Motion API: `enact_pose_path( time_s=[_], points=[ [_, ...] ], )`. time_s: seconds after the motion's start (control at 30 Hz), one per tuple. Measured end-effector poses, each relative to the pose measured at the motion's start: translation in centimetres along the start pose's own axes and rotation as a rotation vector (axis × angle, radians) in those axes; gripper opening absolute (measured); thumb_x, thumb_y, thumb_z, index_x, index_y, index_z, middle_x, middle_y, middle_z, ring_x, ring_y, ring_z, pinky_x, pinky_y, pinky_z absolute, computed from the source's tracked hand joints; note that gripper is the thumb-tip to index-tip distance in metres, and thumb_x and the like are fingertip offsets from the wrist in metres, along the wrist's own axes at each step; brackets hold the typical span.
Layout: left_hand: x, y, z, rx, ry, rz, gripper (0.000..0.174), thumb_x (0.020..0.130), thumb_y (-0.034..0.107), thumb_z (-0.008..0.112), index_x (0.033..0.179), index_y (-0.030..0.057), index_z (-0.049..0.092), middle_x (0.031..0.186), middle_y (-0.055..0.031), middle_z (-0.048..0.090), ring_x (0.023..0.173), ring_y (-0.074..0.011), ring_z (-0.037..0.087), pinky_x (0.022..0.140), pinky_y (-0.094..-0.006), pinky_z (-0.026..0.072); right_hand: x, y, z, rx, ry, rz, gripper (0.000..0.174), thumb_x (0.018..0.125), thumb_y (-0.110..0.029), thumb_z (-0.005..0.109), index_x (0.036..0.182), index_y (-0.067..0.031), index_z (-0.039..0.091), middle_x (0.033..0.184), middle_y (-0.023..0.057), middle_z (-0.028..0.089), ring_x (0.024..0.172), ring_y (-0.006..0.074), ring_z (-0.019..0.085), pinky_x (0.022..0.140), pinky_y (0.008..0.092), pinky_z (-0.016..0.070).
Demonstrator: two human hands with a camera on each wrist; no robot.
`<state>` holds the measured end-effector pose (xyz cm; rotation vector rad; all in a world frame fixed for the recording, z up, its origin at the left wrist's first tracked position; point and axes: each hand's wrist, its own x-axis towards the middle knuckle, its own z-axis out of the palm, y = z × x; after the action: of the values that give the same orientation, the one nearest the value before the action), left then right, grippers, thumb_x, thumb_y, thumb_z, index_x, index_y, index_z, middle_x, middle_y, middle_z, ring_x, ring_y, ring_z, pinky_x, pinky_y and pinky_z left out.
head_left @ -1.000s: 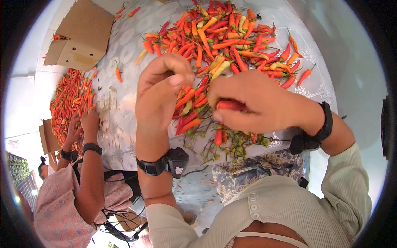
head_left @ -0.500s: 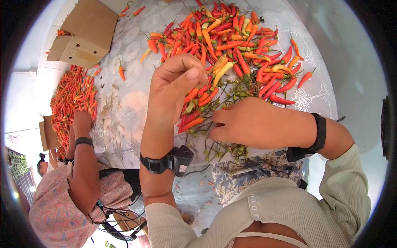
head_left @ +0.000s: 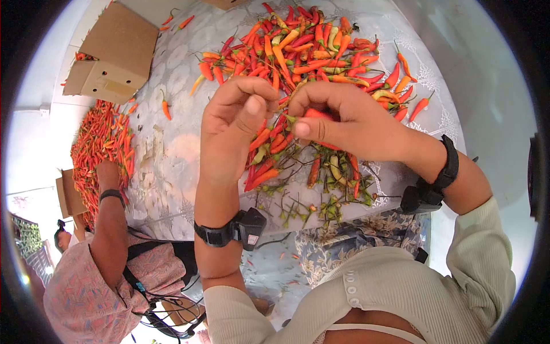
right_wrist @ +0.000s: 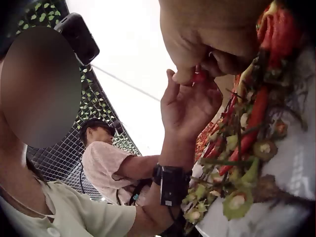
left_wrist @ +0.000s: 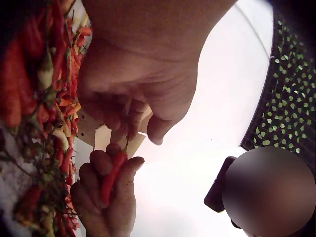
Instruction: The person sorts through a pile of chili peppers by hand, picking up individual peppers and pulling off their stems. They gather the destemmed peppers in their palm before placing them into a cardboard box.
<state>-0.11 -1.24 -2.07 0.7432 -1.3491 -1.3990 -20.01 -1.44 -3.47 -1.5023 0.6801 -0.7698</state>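
Note:
My right hand (head_left: 358, 123) grips a red chili pepper (head_left: 317, 114) between thumb and curled fingers, over the near side of the chili pile (head_left: 309, 51). The pepper's green stem (head_left: 290, 119) points toward my left hand (head_left: 232, 135). In the left wrist view, the pepper (left_wrist: 113, 178) stands upright in the right hand (left_wrist: 96, 197), its thin stem reaching one fingertip of the left hand (left_wrist: 143, 79). The left fingers are loosely bent, with the thumb apart from them. The right wrist view shows the left palm (right_wrist: 190, 113) facing the red pepper.
Cut green stems (head_left: 321, 209) lie along the near table edge below my hands. A cardboard box (head_left: 114, 51) stands at the back left. Beside it spreads a second chili heap (head_left: 97, 149), where another person's arm (head_left: 109, 212) reaches in. One loose chili (head_left: 165, 109) lies between the heaps.
Half a second ago my right hand was lower, palm down by the stems. Now it is raised beside my left hand, holding a red chili. The left hand barely moved.

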Motion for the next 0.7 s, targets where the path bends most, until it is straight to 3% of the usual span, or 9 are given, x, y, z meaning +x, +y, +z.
enact_pose_path(
  time_s=[0.1, 0.2, 0.3, 0.4, 0.5, 0.7],
  points=[
    [-0.01, -0.13, 0.12, 0.14, -0.027, -0.043, 0.015, 0.087, 0.011, 0.067, 0.097, 0.0014, 0.06, 0.092, -0.0029, 0.062, 0.082, -0.0085, 0.057, 0.072, -0.0231, 0.0455, 0.33, 0.86, -0.25, -0.087, 0.146, -0.086, 0.034, 0.078, -0.034, 0.076, 0.084, -0.0036, 0.062, 0.068, 0.0, 0.052, 0.063, 0.0101, 0.049, 0.058, 0.0264, 0.0397],
    [0.13, -0.48, 0.11, 0.19, -0.086, -0.044, 0.016, 0.084, 0.007, 0.07, 0.096, 0.0016, 0.061, 0.091, -0.0021, 0.062, 0.079, -0.0081, 0.059, 0.07, -0.0224, 0.0468, 0.03, 0.24, -0.39, -0.198, 0.176, -0.054, 0.032, 0.071, -0.022, 0.083, 0.086, -0.0028, 0.062, 0.084, -0.0009, 0.058, 0.076, 0.0076, 0.052, 0.068, 0.0234, 0.0426],
    [0.14, -0.57, 0.12, 0.286, -0.068, -0.022, 0.015, 0.083, 0.007, 0.071, 0.094, 0.0023, 0.062, 0.087, -0.0015, 0.061, 0.077, -0.0082, 0.059, 0.07, -0.0225, 0.0472, -0.01, 0.2, -0.35, -0.325, 0.258, -0.1, 0.032, 0.068, -0.022, 0.085, 0.083, -0.0036, 0.062, 0.082, 0.0001, 0.06, 0.074, 0.008, 0.053, 0.067, 0.0233, 0.0421],
    [0.1, -0.42, 0.15, 0.385, -0.084, 0.011, 0.012, 0.081, 0.008, 0.072, 0.088, 0.0028, 0.064, 0.081, -0.0007, 0.059, 0.075, -0.0084, 0.057, 0.068, -0.0227, 0.046, -0.12, -0.05, -0.22, -0.41, 0.278, -0.127, 0.032, 0.067, -0.022, 0.085, 0.081, -0.004, 0.063, 0.079, -0.0001, 0.06, 0.073, 0.0078, 0.053, 0.065, 0.0236, 0.0411],
    [0.25, -0.32, -0.34, 0.462, -0.118, 0.046, 0.011, 0.079, 0.008, 0.073, 0.083, 0.0028, 0.064, 0.078, -0.0004, 0.057, 0.072, -0.0092, 0.054, 0.067, -0.0233, 0.043, -0.09, 0.46, 0.02, -0.378, 0.274, -0.177, 0.032, 0.066, -0.028, 0.083, 0.079, -0.0052, 0.064, 0.065, 0.0036, 0.054, 0.061, 0.0145, 0.051, 0.057, 0.0296, 0.0396],
    [0.31, -0.21, -0.68, 0.397, -0.135, 0.011, 0.008, 0.078, 0.005, 0.073, 0.078, 0.0025, 0.065, 0.077, -0.0001, 0.056, 0.072, -0.0096, 0.049, 0.067, -0.0243, 0.0379, 0.05, 0.54, 0.01, -0.334, 0.23, -0.279, 0.024, 0.07, -0.023, 0.081, 0.077, -0.0057, 0.065, 0.063, 0.0015, 0.053, 0.059, 0.0126, 0.048, 0.055, 0.0281, 0.038]
  ],
)
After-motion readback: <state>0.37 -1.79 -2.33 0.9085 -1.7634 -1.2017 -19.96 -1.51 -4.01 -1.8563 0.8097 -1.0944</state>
